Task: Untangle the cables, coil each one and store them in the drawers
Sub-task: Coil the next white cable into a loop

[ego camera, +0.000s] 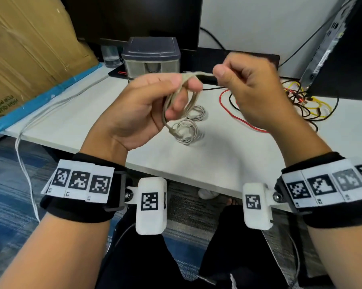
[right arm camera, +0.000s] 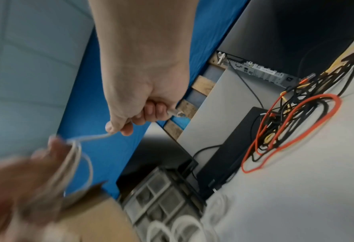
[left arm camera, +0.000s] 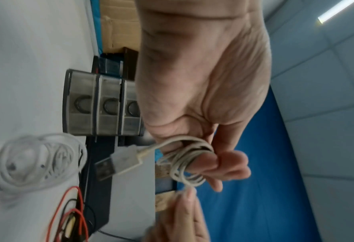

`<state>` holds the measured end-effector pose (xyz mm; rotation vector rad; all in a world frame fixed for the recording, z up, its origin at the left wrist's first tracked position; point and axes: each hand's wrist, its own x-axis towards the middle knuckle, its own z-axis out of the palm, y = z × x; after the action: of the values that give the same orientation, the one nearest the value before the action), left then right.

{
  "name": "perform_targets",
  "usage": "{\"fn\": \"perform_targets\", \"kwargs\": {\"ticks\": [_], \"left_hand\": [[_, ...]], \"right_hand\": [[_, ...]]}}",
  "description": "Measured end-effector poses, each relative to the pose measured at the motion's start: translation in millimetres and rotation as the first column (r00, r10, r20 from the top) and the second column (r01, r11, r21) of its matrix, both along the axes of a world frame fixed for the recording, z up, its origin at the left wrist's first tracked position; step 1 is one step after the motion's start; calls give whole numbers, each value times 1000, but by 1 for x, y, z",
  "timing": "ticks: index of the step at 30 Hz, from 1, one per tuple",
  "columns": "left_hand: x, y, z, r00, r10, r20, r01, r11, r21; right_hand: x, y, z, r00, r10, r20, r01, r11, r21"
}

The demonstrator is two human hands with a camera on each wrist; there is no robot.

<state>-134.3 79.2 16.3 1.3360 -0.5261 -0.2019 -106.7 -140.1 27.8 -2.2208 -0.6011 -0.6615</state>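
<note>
Loops of thin off-white USB cable (ego camera: 177, 101) hang coiled around the fingers of your left hand (ego camera: 138, 107), which curl to hold them above the near edge of the white desk (ego camera: 228, 155); its flat USB plug (left arm camera: 115, 163) dangles free beside your palm. Your right hand (ego camera: 253, 88) pinches the cable's loose end between thumb and forefinger, level with the left. Below them, two coiled white cables (ego camera: 189, 124) lie on the desk. To the right sprawls a tangle of red, black and yellow wires (ego camera: 280, 107). Farther back stands a small grey plastic drawer unit (ego camera: 150, 57), drawers closed, before a black monitor (ego camera: 134, 17).
</note>
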Motion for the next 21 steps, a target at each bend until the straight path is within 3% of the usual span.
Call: {"fn": "perform_targets", "kwargs": {"ticks": [3,5,8,11,14,17,21], "left_hand": [[0,-11,7,996,87,-8,-87,981,-175],[1,-19,7,978,206,-2,-203,964,-173],[1,-28,5,916,398,47,-395,917,-58],[3,-31,4,863,464,200,-501,839,213],[5,-31,9,869,392,303,-493,748,445],[7,-33,17,861,448,242,-507,715,481],[8,-39,14,872,486,67,-471,792,388]], "right_hand": [[-4,11,-11,987,92,-133,-109,986,-128],[-7,19,-9,961,126,-247,-188,951,-245],[-11,27,0,940,72,-334,-239,836,-494],[-14,28,11,954,56,-294,-239,737,-632],[-16,28,19,975,104,-197,-210,724,-657],[-20,32,18,967,183,-175,-251,774,-581],[-21,38,10,964,243,-104,-263,836,-482]]}}
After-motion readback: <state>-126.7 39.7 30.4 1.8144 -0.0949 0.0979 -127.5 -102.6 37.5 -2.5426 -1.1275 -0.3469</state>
